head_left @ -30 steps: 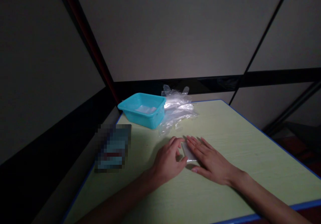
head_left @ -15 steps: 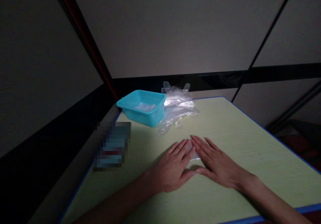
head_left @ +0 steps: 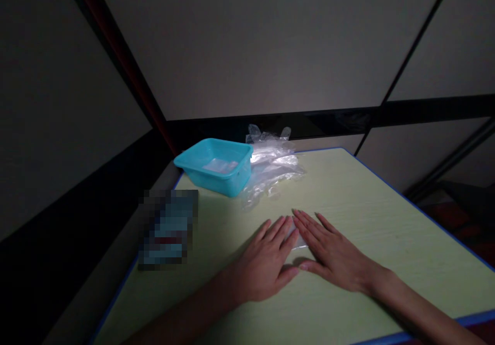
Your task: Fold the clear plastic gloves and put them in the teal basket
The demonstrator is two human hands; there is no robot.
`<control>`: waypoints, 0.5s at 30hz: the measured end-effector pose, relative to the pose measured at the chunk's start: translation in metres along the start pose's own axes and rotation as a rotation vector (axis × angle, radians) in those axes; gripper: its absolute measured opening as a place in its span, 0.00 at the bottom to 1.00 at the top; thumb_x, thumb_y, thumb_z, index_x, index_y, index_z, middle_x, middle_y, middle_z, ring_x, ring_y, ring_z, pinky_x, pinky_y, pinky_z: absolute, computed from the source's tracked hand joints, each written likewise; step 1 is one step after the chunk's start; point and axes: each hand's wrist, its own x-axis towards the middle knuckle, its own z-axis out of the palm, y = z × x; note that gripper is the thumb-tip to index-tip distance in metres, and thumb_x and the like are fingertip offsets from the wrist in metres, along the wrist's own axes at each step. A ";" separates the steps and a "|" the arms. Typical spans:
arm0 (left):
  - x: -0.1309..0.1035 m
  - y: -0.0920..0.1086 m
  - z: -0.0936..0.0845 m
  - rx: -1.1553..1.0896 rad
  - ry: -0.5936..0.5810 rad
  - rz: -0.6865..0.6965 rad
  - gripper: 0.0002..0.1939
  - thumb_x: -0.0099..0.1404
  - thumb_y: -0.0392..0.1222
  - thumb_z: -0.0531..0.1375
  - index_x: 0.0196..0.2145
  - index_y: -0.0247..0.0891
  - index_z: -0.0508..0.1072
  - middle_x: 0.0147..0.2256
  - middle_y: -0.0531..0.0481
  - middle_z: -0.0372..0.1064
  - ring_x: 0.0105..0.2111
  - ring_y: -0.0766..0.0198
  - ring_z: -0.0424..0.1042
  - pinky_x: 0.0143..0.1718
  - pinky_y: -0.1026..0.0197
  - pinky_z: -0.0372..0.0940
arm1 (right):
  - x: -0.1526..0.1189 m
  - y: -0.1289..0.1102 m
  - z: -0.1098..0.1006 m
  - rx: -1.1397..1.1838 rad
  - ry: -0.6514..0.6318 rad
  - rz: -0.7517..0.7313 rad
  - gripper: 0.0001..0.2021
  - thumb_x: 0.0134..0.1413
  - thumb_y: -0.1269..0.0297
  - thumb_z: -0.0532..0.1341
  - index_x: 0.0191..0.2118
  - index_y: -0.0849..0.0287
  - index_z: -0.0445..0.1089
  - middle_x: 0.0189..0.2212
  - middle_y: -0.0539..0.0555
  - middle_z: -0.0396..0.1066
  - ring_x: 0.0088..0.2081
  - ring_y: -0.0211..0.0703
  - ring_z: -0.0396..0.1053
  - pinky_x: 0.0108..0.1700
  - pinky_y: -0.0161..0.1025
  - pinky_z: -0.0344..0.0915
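Note:
Both hands lie flat on the table, palms down, pressing on a small folded sheet of clear plastic (head_left: 299, 241). My left hand (head_left: 266, 262) has its fingers stretched out over the sheet's left side. From the right, my right hand (head_left: 330, 249) covers the other side, fingers extended. The fingertips nearly meet at the top and the thumbs almost touch below, so only a small pale part of the plastic shows between them. Beyond the hands is a loose pile of clear disposable plastic gloves (head_left: 273, 162), their finger shapes visible at the back.
A turquoise plastic basket (head_left: 232, 182) stands at the back left against the gloves, with folded clear plastic (head_left: 220, 165) inside. A pixelated flat object (head_left: 172, 231) lies by the left edge. The pale green table (head_left: 348, 190) has blue edging and meets walls behind and at left.
The view has shifted slightly, so the basket and gloves sit a little further left. Both hands stay flat on the plastic with hardly any movement.

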 end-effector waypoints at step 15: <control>0.000 -0.005 0.004 -0.131 0.069 -0.032 0.40 0.56 0.46 0.57 0.59 0.30 0.40 0.58 0.35 0.46 0.58 0.54 0.47 0.57 0.51 0.45 | -0.008 0.009 -0.021 -0.145 0.129 -0.157 0.12 0.58 0.72 0.48 0.39 0.60 0.69 0.42 0.55 0.69 0.45 0.45 0.64 0.49 0.47 0.61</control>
